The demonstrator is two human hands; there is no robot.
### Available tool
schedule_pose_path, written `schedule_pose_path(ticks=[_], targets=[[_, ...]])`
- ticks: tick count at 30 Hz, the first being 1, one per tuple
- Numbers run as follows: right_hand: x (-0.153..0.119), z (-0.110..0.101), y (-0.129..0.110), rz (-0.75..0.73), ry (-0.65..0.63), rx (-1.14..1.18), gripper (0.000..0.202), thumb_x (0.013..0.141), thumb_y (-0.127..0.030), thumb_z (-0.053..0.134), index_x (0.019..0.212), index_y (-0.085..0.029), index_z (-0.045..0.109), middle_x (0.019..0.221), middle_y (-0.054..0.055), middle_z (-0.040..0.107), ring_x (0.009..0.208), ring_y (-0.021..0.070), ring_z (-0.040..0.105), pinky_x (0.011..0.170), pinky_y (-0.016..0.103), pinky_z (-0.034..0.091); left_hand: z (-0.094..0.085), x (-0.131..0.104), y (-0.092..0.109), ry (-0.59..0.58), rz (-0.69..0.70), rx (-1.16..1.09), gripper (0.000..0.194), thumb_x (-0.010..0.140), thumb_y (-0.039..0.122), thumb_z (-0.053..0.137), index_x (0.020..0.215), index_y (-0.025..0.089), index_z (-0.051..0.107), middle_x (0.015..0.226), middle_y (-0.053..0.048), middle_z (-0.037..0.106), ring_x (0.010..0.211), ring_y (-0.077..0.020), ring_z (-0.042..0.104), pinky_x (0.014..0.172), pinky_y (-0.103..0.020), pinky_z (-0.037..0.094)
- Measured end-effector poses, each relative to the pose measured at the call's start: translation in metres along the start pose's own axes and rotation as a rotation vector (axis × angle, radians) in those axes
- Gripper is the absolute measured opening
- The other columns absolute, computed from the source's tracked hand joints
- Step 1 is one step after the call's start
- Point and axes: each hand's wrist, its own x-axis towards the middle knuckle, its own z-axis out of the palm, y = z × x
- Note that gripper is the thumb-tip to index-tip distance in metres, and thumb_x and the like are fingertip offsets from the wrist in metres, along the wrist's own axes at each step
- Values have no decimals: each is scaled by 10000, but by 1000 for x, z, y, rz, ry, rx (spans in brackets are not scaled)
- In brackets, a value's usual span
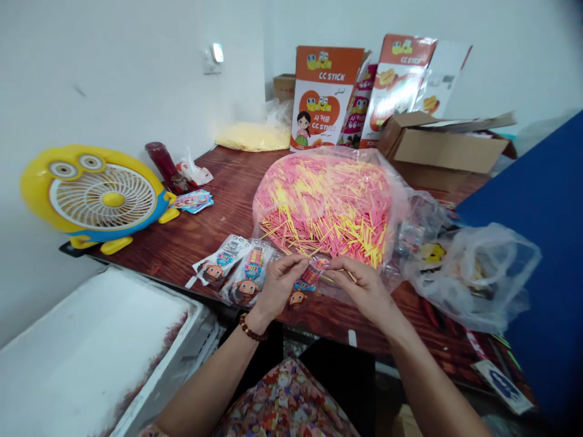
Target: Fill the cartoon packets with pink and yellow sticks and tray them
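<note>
Between my hands is a small printed packet (310,274) with a window showing pink and yellow sticks; a cartoon face is at its lower end. My left hand (283,280) pinches the packet's upper left edge. At its upper right edge my right hand (362,286) is closed, with fingertips on the packet and a thin yellow stick or two poking out between the fingers. Just beyond lies a big clear bag (323,206) full of loose pink and yellow sticks. Beside my left hand are a filled packet (249,276) and flat printed packets (221,260).
A yellow cartoon fan (109,197) stands at the left, near a dark red bottle (164,164) and tissues (195,173). Printed cartons (319,97) and an open cardboard box (449,152) stand at the back. A plastic bag (473,273) and a blue panel (537,243) are at the right.
</note>
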Motion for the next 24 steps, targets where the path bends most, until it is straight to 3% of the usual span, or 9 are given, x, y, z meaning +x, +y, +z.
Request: schedule_pose_path(ticks=[6, 11, 15, 18, 21, 24], targets=[[21, 11, -3, -17, 76, 53, 167, 851, -332, 681, 736, -216, 719, 679, -8, 672, 652, 159, 606, 620, 273, 463, -5, 4, 14, 76, 205, 212, 165, 877, 308, 657, 917, 212, 786, 959, -44, 746, 889, -179, 654, 850, -302, 497], [37, 25, -3, 131, -37, 285, 201, 803, -404, 711, 775, -205, 703, 692, -6, 674, 644, 167, 658, 626, 280, 517, -21, 9, 25, 87, 103, 282, 214, 876, 338, 637, 840, 173, 770, 781, -23, 723, 715, -153, 617, 691, -263, 479], [57, 46, -2, 264, -13, 483, 262, 700, -429, 761, 743, -193, 656, 658, -43, 610, 508, 108, 601, 520, 232, 504, -54, 14, 41, 15, 30, 304, 307, 864, 438, 637, 864, 150, 744, 753, -22, 700, 672, -146, 620, 641, -249, 488], [74, 72, 2, 298, -14, 581, 272, 677, -425, 752, 732, -195, 618, 638, -57, 582, 473, 91, 583, 476, 212, 486, -92, 16, 47, 140, -2, 322, 398, 863, 518, 619, 978, 148, 714, 854, -50, 722, 751, -170, 673, 710, -276, 537], [89, 108, 11, 348, -21, 628, 248, 673, -396, 716, 724, -198, 576, 627, -64, 570, 449, 88, 574, 443, 209, 474, -127, 11, 42, 212, -70, 409, 467, 882, 570, 565, 1049, 149, 680, 935, -82, 731, 840, -202, 698, 791, -320, 550], [98, 144, 25, 450, -24, 614, 183, 707, -353, 641, 741, -206, 539, 621, -70, 569, 426, 102, 579, 420, 225, 479, -144, 3, 29, 138, -152, 583, 470, 929, 564, 470, 1061, 157, 665, 998, -100, 731, 918, -236, 696, 847, -365, 536]])
